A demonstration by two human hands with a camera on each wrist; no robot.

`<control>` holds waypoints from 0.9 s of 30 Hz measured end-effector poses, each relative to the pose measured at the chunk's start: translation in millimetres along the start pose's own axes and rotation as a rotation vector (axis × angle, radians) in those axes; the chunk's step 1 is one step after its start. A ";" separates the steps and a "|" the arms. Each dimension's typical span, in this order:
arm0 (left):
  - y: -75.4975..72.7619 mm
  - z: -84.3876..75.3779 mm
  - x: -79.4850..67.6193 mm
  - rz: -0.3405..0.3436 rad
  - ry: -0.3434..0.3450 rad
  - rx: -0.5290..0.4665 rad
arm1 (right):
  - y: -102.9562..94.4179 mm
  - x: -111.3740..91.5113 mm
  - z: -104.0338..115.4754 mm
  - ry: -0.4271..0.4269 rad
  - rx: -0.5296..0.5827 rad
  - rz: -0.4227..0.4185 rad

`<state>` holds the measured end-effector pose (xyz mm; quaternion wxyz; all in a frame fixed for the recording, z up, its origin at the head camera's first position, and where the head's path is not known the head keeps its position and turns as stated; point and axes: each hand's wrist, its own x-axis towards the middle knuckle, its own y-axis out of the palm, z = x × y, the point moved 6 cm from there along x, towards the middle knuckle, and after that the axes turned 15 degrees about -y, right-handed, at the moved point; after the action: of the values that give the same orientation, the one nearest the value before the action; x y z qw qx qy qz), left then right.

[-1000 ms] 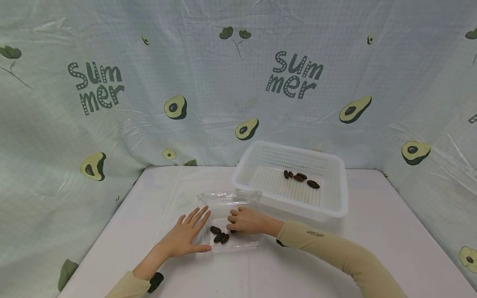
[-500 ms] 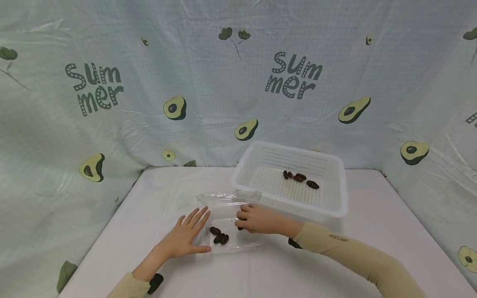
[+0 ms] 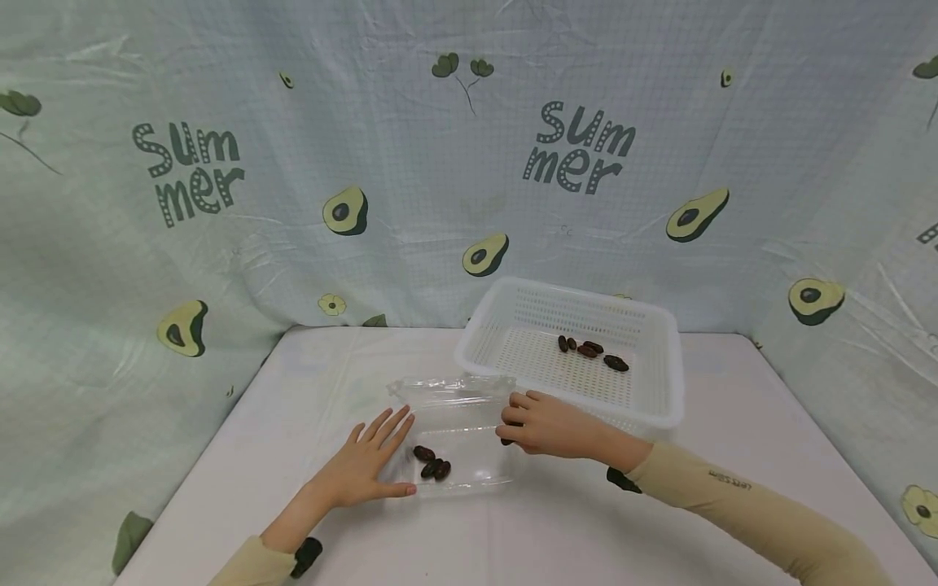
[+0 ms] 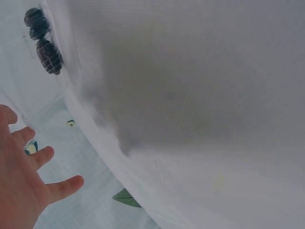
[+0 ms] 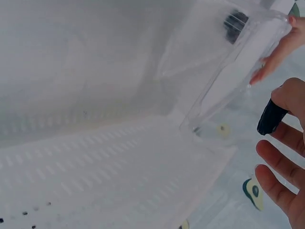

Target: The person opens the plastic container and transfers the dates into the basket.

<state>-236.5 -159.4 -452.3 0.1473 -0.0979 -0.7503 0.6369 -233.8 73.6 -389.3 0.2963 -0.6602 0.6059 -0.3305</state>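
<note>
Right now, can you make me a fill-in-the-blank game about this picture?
1. The clear box has ____ dates lying in it.
2. The ____ hand pinches a date.
3. The basket's colour is ____.
4. The word printed on the cloth is ____.

Missing words: three; right; white; summer.
</note>
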 end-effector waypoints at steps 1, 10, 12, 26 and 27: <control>0.4 0.0 0.1 0.004 -0.002 -0.002 | -2.2 -3.4 -1.5 0.007 0.001 -0.006; -1.5 -1.4 -1.3 0.000 -0.002 0.004 | -24.4 -39.0 -28.3 0.107 0.014 -0.053; -1.9 -1.6 -1.4 -0.002 -0.001 0.006 | -27.9 -47.8 -36.0 0.129 0.009 -0.061; -2.9 -2.2 -0.5 -0.009 0.007 0.021 | -23.1 -101.9 -85.2 0.246 -0.010 -0.113; -2.6 -2.1 0.0 -0.010 0.008 0.021 | -21.9 -105.2 -88.5 0.253 -0.012 -0.118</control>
<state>-235.6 -157.9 -449.4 0.1548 -0.0951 -0.7435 0.6436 -295.9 181.1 -326.5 0.1933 -0.6496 0.6005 -0.4243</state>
